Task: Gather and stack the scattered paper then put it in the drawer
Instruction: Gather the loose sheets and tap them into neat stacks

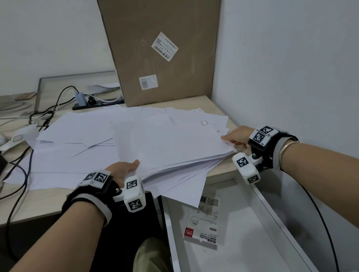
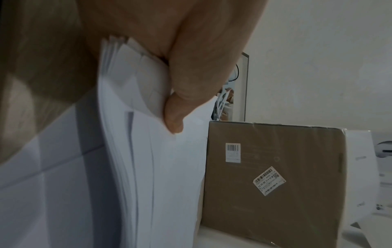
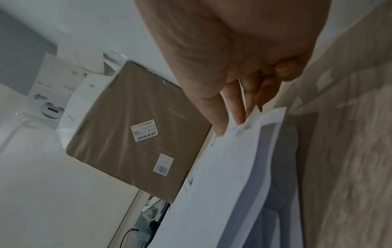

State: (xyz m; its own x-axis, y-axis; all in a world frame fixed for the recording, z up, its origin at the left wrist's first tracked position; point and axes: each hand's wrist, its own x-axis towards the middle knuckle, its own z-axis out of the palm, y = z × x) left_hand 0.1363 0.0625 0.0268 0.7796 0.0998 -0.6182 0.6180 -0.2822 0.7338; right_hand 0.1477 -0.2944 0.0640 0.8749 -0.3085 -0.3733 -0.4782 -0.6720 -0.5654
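Bare forearms. Black straps with grey bands at both wrists, carrying white blocks printed with black square markers. Thin bangle on right arm. Olive trousers below.

Smooth matt white paper [image 1: 175,144]; pale woodgrain desk [image 1: 44,205]; matt brown cardboard box [image 1: 162,44].

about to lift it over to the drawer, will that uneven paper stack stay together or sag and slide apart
Likely floppy: the paper stack is loose thin sheets gripped only at two corners by the left hand and right hand, so the middle may sag. Probably slippery: edges already fan out unevenly over the drawer, so lower sheets could slide out.
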